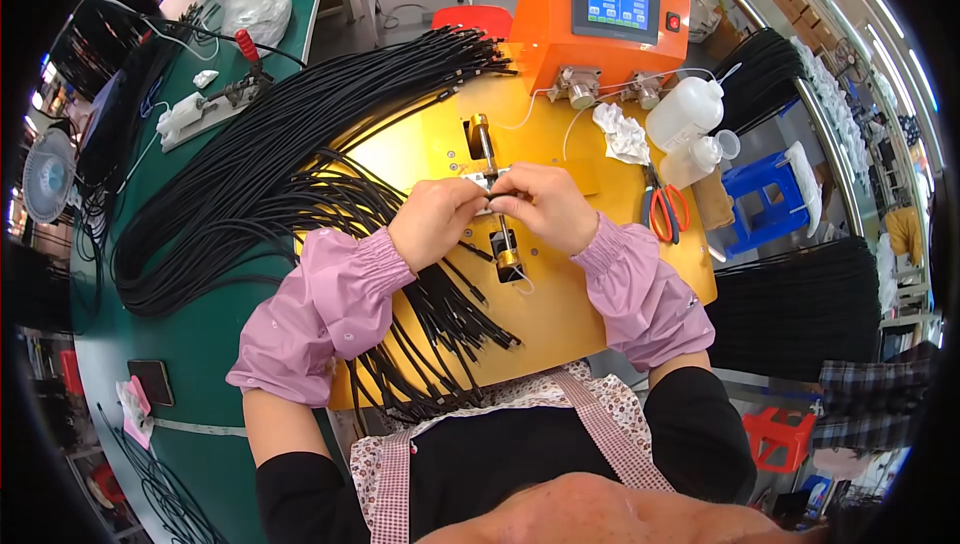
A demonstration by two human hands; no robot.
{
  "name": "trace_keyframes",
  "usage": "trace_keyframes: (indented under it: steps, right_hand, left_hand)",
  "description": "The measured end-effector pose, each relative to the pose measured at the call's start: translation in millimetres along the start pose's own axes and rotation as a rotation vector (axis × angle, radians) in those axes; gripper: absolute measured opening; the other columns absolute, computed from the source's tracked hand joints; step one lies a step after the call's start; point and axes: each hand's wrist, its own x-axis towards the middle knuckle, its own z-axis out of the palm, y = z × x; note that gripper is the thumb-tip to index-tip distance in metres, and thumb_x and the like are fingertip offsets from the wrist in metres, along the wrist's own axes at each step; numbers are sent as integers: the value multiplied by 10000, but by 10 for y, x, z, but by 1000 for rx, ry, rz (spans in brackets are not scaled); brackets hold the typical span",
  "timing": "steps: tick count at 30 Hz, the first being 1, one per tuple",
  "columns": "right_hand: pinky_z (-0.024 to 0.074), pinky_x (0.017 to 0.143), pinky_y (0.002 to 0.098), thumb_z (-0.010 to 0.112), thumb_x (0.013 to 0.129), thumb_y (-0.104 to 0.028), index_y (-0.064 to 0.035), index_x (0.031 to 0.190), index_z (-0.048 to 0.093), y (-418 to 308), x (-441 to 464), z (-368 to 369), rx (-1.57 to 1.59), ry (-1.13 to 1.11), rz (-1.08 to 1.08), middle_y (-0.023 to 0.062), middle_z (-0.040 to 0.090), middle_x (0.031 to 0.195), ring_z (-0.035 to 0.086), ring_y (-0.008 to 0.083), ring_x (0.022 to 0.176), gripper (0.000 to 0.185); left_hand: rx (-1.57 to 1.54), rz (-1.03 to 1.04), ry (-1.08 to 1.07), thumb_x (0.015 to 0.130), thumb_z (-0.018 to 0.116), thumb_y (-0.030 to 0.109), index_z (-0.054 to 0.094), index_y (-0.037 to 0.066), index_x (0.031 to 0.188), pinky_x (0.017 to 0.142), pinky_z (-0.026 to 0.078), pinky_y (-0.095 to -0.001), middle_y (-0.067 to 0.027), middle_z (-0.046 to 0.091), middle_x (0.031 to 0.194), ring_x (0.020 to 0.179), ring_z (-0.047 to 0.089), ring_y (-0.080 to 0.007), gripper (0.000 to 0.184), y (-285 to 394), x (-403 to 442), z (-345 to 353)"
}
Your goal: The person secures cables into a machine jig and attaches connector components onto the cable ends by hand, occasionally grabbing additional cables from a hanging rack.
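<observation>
Both hands meet over a small metal fixture in the middle of the yellow work plate. My left hand is closed in a pinch, its fingertips at the fixture's near side. My right hand pinches from the other side, thumb and forefinger together. Between the fingertips shows a short stretch of black cable; the fingers hide most of it. Brass-coloured cylinders stand beyond the hands and nearer to me, in line with the fixture. Black cables with metal ends lie under and beside my left forearm.
A thick bundle of black cables sweeps across the green table. Behind the plate stands an orange machine with a screen. To the right are a white bottle, crumpled tissue and red-handled pliers.
</observation>
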Motion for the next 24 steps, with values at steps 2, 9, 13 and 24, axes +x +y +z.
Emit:
trace_keyframes:
  steps: [2, 9, 13, 24]
  right_hand:
    - [378, 537, 249, 591, 732, -33, -22, 780, 593, 10, 15, -82, 75, 27, 173, 43, 532, 691, 455, 154, 570, 49]
    - [396, 547, 278, 605, 715, -72, -43, 773, 634, 171, 55, -116, 17, 102, 171, 49, 531, 694, 479, 186, 582, 71]
    - [407, 550, 291, 603, 716, -106, -55, 760, 632, 260, 31, -10, -225, 112, 39, 43, 540, 706, 496, 203, 595, 73]
    - [470, 650, 350, 566, 729, -122, -90, 806, 624, 598, 1180, 67, -635, -44, -155, 51, 609, 769, 585, 268, 728, 101]
  left_hand:
    - [-7, -97, 11, 724, 560, 32, 576, 4, 762, 560, 437, -315, -104, 578, 687, 562, 524, -258, 50, 2, 32, -41]
    - [233, 72, 176, 748, 559, 19, 603, 23, 928, 552, 413, -248, -65, 523, 760, 611, 493, -191, 186, -60, 17, 52]
    - [596, 146, 89, 753, 561, 43, 588, 52, 971, 565, 415, -243, -51, 466, 778, 648, 473, -179, 220, -111, -23, 69]
    - [826, 225, 52, 757, 521, 115, 519, 40, 916, 609, 444, -289, -80, 448, 811, 692, 477, -206, 176, -148, -20, 126]
